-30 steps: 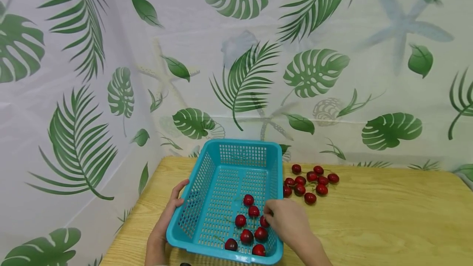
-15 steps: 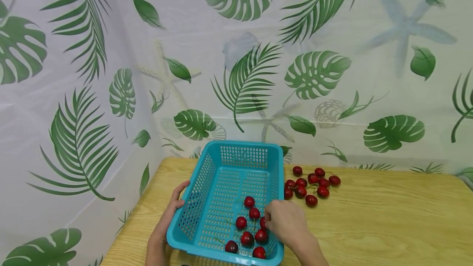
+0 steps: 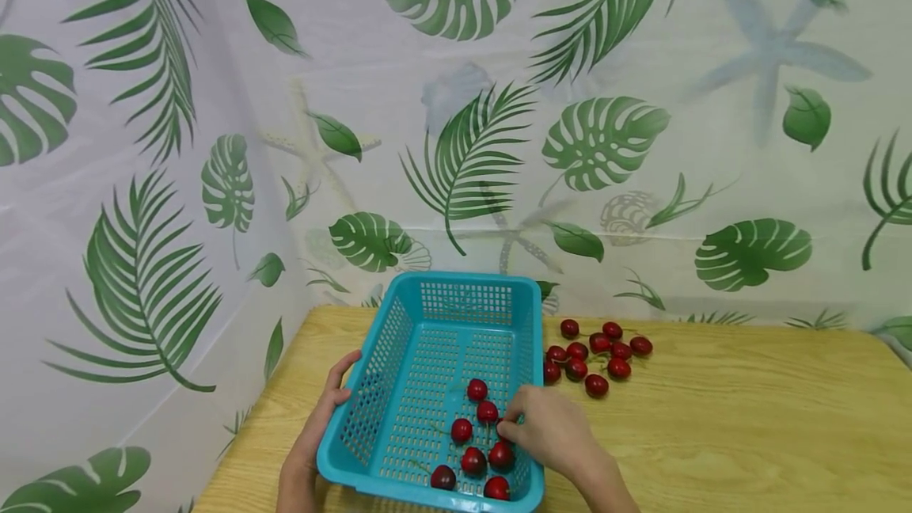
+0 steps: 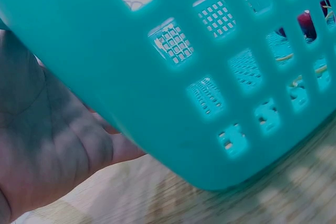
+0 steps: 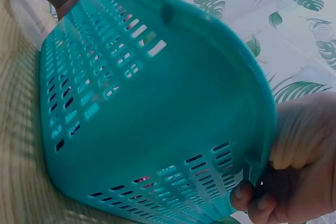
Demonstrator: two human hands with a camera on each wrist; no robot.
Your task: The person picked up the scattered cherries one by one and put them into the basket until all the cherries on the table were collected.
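A blue-green plastic basket (image 3: 408, 370) with slotted walls sits on the table. Inside its near right part lie several dark red cherries (image 3: 473, 461), some with stems. My right hand (image 3: 552, 430) reaches over the right rim. Its thumb and forefinger pinch a cherry (image 3: 501, 423), mostly hidden by the fingertips. In the right wrist view that cherry is hidden, and the other fingers (image 5: 241, 196) curl beside the rim. My left hand (image 3: 321, 418) rests against the outside of the left wall, fingers fairly straight. The left wrist view shows its palm (image 4: 50, 135) beside the basket.
On the wooden table (image 3: 727, 418), right of the basket, lies a loose group of several cherries (image 3: 597, 385). A white wall covering (image 3: 641, 38) printed with leaves and starfish rises behind the table and on the left.
My right thumb and forefinger have shifted slightly left around the cherry at the right wall. The left hand, the basket and the other cherries stay in place; the head view drifts slightly.
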